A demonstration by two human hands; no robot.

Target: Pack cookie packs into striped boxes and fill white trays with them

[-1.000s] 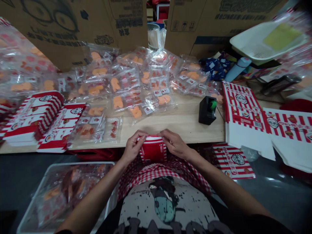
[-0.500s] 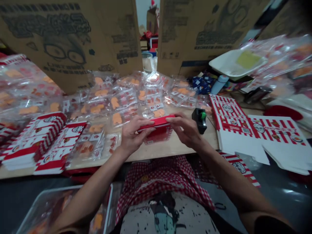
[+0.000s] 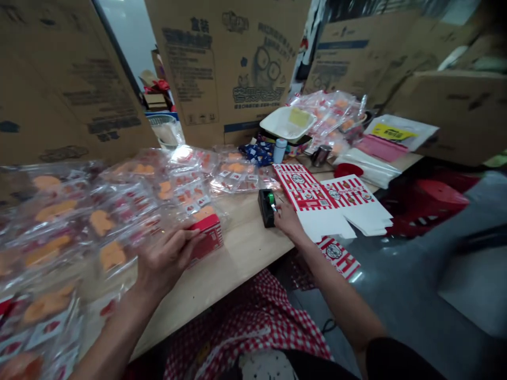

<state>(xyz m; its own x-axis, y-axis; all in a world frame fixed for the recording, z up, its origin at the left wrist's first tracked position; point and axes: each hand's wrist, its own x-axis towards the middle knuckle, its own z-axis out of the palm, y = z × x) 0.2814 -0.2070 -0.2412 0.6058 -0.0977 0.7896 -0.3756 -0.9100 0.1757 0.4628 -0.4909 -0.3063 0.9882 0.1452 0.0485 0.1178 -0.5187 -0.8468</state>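
My left hand (image 3: 168,258) grips a small red-and-white striped carton (image 3: 208,237) by its side, above the wooden table and beside the clear plastic packets. Those packets (image 3: 119,211) hold orange shapes and small red-printed cards, and they spread across the left of the table. My right hand (image 3: 287,219) is away from the carton, its fingertips at a black tape dispenser (image 3: 267,207) with a green roll. Whether those fingers pinch anything is too small to tell. Flat, unfolded striped carton blanks (image 3: 312,190) lie just beyond my right hand.
Tall cardboard boxes (image 3: 225,63) stand along the back of the wooden table (image 3: 237,264). A white tray (image 3: 287,124), a blue bottle, a metal cup and more packets sit at the far end. A red stool (image 3: 428,198) stands on the grey floor to the right.
The view has swung left and tilted. My right hand has left the carton and moved to the tape dispenser. My left hand alone now holds the carton, further left.
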